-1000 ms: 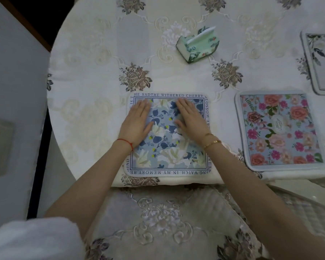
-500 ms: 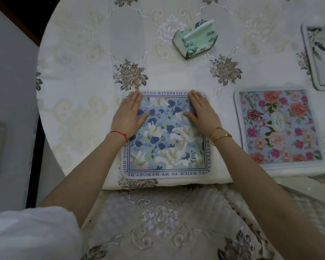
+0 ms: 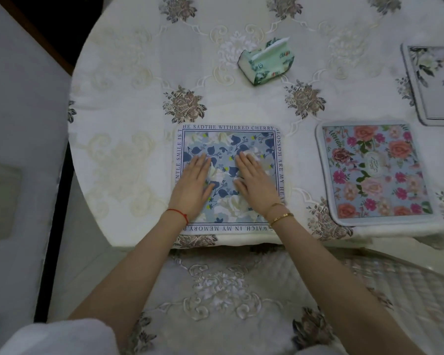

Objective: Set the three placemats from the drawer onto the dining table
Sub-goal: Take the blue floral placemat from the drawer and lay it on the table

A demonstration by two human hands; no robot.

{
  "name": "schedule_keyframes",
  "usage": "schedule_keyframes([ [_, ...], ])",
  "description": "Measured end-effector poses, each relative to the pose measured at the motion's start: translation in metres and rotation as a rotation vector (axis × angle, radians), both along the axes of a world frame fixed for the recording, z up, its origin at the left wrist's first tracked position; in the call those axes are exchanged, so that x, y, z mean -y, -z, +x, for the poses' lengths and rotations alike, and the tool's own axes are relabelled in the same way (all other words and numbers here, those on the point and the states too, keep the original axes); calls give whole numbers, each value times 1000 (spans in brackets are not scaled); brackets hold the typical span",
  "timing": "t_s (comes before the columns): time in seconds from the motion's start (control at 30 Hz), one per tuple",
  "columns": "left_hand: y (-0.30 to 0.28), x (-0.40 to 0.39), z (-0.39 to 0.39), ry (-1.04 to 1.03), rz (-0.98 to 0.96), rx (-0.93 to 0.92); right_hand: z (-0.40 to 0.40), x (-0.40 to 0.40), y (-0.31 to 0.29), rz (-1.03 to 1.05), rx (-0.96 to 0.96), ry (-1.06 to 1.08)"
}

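A blue-and-white leaf placemat with lettering round its border lies flat at the near edge of the round dining table. My left hand and my right hand rest palm-down on its lower half, fingers straight and a little spread, holding nothing. To its right lies a pink-rose placemat, flat near the table edge. A third, pale placemat with dark leaves sits at the far right, partly cut off by the frame.
A green tissue pack stands on the embroidered white tablecloth behind the blue mat. A chair with an embroidered cover is tucked under the near edge. A pale wall or cabinet lies to the left.
Both hands slid from the mat's upper corners down toward me and closer together over its middle. The mat stays flat in place.
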State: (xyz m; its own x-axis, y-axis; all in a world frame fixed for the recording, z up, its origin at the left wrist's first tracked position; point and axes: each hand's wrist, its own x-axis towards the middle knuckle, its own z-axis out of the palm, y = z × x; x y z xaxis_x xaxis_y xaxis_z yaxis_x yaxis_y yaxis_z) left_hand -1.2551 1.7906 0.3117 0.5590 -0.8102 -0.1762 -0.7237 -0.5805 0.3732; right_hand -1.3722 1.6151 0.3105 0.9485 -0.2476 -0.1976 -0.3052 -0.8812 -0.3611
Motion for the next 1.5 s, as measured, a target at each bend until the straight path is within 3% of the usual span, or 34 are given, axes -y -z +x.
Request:
schedule_keyframes([
  [0.43,0,-75,-17,-159,42,35,-85,14,-8,-13,-22,243],
  [0.63,-5,-62,-58,-40,27,-4,-87,-39,-8,18,-38,62],
  [1.13,-14,-93,-77,-125,101,-5,-149,-11,-28,-17,-107,191],
  [1.5,-73,-101,-112,-200,-106,32,-186,-26,-82,36,113,324],
])
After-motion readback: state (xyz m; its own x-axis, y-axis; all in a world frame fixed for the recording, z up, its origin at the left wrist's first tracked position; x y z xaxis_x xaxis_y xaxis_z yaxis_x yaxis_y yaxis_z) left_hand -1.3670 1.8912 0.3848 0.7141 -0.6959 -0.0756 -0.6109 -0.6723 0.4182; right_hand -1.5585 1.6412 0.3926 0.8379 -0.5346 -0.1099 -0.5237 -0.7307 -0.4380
